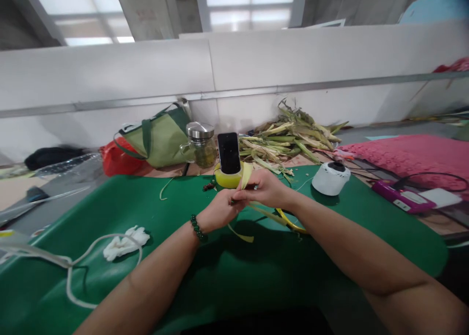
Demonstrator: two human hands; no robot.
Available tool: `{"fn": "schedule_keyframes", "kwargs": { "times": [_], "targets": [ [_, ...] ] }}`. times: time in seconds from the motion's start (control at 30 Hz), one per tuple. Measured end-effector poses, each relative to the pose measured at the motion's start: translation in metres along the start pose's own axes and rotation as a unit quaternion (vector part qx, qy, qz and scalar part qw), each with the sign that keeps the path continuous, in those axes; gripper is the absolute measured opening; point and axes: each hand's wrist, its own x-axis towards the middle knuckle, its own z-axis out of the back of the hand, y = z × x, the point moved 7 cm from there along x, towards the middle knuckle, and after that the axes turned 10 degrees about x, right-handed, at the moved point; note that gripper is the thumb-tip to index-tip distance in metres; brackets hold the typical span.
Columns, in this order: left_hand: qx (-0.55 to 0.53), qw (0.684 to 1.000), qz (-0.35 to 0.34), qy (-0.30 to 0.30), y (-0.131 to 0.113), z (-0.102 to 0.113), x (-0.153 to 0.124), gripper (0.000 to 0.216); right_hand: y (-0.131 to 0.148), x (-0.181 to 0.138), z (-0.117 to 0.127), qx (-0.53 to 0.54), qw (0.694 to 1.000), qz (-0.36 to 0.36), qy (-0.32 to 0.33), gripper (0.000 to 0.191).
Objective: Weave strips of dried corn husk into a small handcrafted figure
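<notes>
My left hand and my right hand meet over the middle of the green mat, fingers pinched close together. A pale yellow-green leaf strip rises from between the fingers of my right hand. Below the hands, another loose strip end hangs in a curve, and more strip trails to the right. My left fingers are curled under the right ones, and what they grip is partly hidden. Just behind the hands a phone stands upright in a yellow holder. A yellow loop lies beneath my right forearm.
A heap of dried stalks and leaves lies at the back. A glass jar and green bag stand left of the phone. A white round device and purple power strip are right. Crumpled tissue and white cable lie left.
</notes>
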Motion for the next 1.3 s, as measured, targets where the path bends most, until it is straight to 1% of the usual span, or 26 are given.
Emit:
{"fn": "schedule_keyframes", "kwargs": {
  "times": [0.1, 0.2, 0.3, 0.4, 0.5, 0.57, 0.73, 0.8, 0.87, 0.93, 0.97, 1.03, 1.1, 1.2, 1.23, 1.27, 1.3],
  "targets": [
    [0.013, 1.000, 0.006, 0.009, 0.005, -0.006, 0.001, 0.023, 0.008, -0.002, -0.001, -0.051, 0.999, 0.014, -0.009, 0.033],
    [-0.008, 1.000, -0.021, -0.015, 0.004, -0.010, 0.002, 0.017, 0.011, -0.004, -0.002, -0.092, 0.996, 0.017, -0.010, 0.034],
    [-0.026, 0.998, -0.042, -0.028, 0.002, -0.014, 0.003, 0.016, 0.012, -0.004, -0.004, -0.117, 0.993, 0.018, -0.004, 0.032],
    [-0.044, 0.997, -0.051, -0.034, 0.002, -0.016, 0.003, 0.018, 0.012, -0.003, -0.006, -0.122, 0.992, 0.016, 0.000, 0.029],
    [-0.057, 0.996, -0.062, -0.019, 0.003, -0.020, 0.003, 0.019, 0.013, -0.003, -0.009, -0.119, 0.993, 0.013, 0.003, 0.025],
    [-0.072, 0.996, -0.057, -0.017, 0.005, -0.023, 0.003, 0.019, 0.013, -0.003, -0.010, -0.122, 0.992, 0.014, -0.003, 0.023],
    [-0.124, 0.990, -0.045, -0.055, 0.003, -0.021, 0.004, 0.018, 0.010, -0.002, -0.008, -0.108, 0.994, 0.011, -0.031, 0.025],
    [-0.151, 0.988, -0.017, -0.028, 0.002, -0.022, 0.004, 0.020, 0.006, -0.001, -0.003, -0.084, 0.995, -0.001, -0.051, 0.028],
    [-0.190, 0.981, 0.032, 0.036, 0.003, -0.026, 0.003, 0.019, 0.000, 0.001, 0.006, -0.060, 0.994, -0.023, -0.086, 0.032],
    [-0.235, 0.964, 0.073, 0.101, 0.003, -0.029, -0.001, 0.016, -0.007, 0.001, 0.015, -0.041, 0.990, -0.055, -0.122, 0.036],
    [-0.258, 0.955, 0.084, 0.119, 0.003, -0.028, -0.003, 0.016, -0.010, 0.001, 0.019, -0.032, 0.988, -0.071, -0.133, 0.037],
    [-0.315, 0.934, 0.101, 0.135, 0.001, -0.026, -0.005, 0.022, -0.014, 0.001, 0.023, -0.015, 0.985, -0.095, -0.146, 0.037],
    [-0.377, 0.908, 0.115, 0.138, 0.000, -0.026, -0.006, 0.025, -0.016, 0.001, 0.025, -0.006, 0.983, -0.104, -0.149, 0.035],
    [-0.448, 0.875, 0.142, 0.121, 0.001, -0.026, -0.007, 0.017, -0.016, 0.000, 0.026, -0.006, 0.984, -0.104, -0.141, 0.037],
    [-0.451, 0.872, 0.155, 0.111, 0.003, -0.026, -0.007, 0.016, -0.016, 0.000, 0.025, -0.008, 0.985, -0.103, -0.135, 0.038],
    [-0.438, 0.877, 0.166, 0.105, 0.004, -0.027, -0.007, 0.017, -0.016, 0.000, 0.024, -0.013, 0.986, -0.103, -0.128, 0.039],
    [-0.411, 0.889, 0.173, 0.105, 0.005, -0.027, -0.008, 0.019, -0.015, 0.000, 0.023, -0.017, 0.987, -0.102, -0.121, 0.040]
  ]
}}
